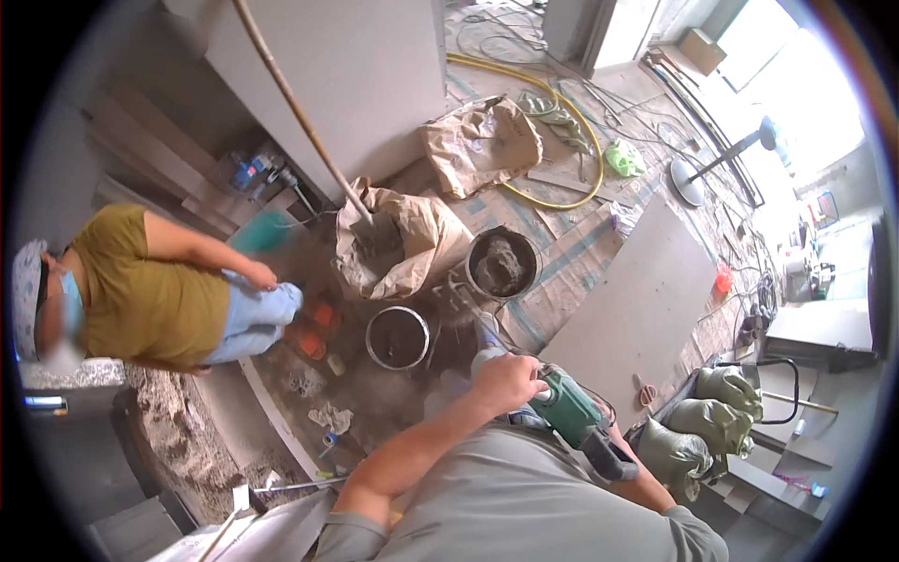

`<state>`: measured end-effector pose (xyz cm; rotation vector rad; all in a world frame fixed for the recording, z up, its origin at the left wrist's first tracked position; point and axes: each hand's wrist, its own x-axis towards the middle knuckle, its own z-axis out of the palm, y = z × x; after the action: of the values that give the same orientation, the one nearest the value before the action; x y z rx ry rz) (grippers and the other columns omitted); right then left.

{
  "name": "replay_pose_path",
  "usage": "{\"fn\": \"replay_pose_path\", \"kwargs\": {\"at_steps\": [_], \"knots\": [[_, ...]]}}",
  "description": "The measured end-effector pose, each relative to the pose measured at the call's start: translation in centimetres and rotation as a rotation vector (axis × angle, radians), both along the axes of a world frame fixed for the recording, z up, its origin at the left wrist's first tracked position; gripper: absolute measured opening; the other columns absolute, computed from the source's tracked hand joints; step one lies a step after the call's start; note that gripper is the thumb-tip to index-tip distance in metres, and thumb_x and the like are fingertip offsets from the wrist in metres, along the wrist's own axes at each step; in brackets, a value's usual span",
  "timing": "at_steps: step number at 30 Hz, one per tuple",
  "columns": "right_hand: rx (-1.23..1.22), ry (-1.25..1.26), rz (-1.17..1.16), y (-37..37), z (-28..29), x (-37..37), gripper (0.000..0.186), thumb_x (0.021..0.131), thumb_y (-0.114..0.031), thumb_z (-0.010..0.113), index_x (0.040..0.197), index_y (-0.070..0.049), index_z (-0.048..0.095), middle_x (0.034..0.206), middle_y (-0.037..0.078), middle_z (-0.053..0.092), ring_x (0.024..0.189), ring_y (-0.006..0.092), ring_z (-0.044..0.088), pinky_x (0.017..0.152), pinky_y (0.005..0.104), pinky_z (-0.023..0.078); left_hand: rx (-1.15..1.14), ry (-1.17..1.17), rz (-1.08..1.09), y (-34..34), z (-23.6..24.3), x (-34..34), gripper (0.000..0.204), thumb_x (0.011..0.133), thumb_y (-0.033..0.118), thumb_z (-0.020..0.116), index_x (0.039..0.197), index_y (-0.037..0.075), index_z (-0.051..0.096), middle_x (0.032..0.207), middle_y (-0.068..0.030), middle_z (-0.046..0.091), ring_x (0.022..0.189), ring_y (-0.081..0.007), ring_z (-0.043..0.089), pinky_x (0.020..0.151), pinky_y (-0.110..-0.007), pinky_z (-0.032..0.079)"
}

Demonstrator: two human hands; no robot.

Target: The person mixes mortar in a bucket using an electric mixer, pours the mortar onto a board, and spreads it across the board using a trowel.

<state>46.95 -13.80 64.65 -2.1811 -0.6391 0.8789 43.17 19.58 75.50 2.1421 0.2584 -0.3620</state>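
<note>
In front of my body I hold a green power drill (568,409) with a dark rear end. My left hand (507,383) is closed round its front part. At the rear, my right hand (620,444) is mostly hidden by the drill, with the forearm running up to the handle. Beyond my left hand stands a dark bucket (534,273) holding a lump of grey mix (499,265). A metal rod-like frame (461,298) shows beside that bucket; whether it joins the drill cannot be made out. Nearer and to the left is a second round bucket (373,348), dark inside.
An open paper sack (426,234) of grey powder holds a long-handled shovel (300,112). At the left stands a co-worker (154,290). A large board (641,290) lies right of the buckets, near stuffed sacks (707,426). A yellow hose (595,150) curves across the covered floor.
</note>
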Motion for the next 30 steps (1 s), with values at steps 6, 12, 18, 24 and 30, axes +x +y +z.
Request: {"fn": "replay_pose_path", "kwargs": {"at_steps": [6,12,18,24,30], "knots": [[-0.199,-0.07,-0.074,2.6,-1.1,5.1,0.038,0.073,-0.015,0.072,0.111,-0.008,0.068,0.1,0.016,0.067,0.106,0.0355,0.064,0.089,0.0424,0.052,0.037,0.052,-0.075,4.3,-2.5,8.2,0.038,0.075,0.045,0.079,0.078,0.008,0.071,0.08,-0.0129,0.072,0.078,-0.0332,0.07,0.072,-0.043,0.054],[-0.323,-0.077,-0.051,13.0,-0.4,12.4,0.031,0.079,-0.025,0.066,0.105,-0.008,0.066,0.101,0.018,0.068,0.098,0.0398,0.065,0.085,0.0488,0.053,0.209,0.163,0.126,11.8,-8.7,16.4,0.045,0.076,0.054,0.075,0.079,0.008,0.075,0.078,-0.0174,0.072,0.078,-0.0367,0.071,0.072,-0.047,0.055],[-0.389,-0.006,0.008,22.4,-2.7,18.8,0.029,0.08,-0.029,0.066,0.1,-0.007,0.066,0.096,0.021,0.069,0.091,0.0407,0.067,0.079,0.0503,0.054,0.461,0.206,0.432,19.3,-16.6,22.0,0.042,0.088,0.044,0.06,0.08,0.005,0.073,0.084,-0.0199,0.071,0.083,-0.0412,0.068,0.075,-0.05,0.053],[-0.441,0.095,0.019,27.9,-8.9,23.6,0.031,0.08,-0.031,0.066,0.1,-0.007,0.066,0.096,0.023,0.07,0.093,0.0418,0.067,0.079,0.0501,0.054,0.482,0.21,0.631,24.4,-24.7,28.1,0.045,0.09,0.046,0.057,0.081,0.004,0.072,0.086,-0.0208,0.071,0.084,-0.0424,0.068,0.076,-0.05,0.052],[-0.508,0.261,-0.138,38.2,-10.9,27.5,0.053,0.084,-0.051,0.067,0.109,-0.004,0.064,0.102,0.021,0.071,0.099,0.0364,0.069,0.082,0.0472,0.055,-0.821,0.177,1.112,31.8,-31.1,29.7,0.049,0.095,0.048,0.059,0.114,0.004,0.058,0.085,-0.0074,0.064,0.074,-0.0189,0.064,0.067,-0.032,0.051]]}}
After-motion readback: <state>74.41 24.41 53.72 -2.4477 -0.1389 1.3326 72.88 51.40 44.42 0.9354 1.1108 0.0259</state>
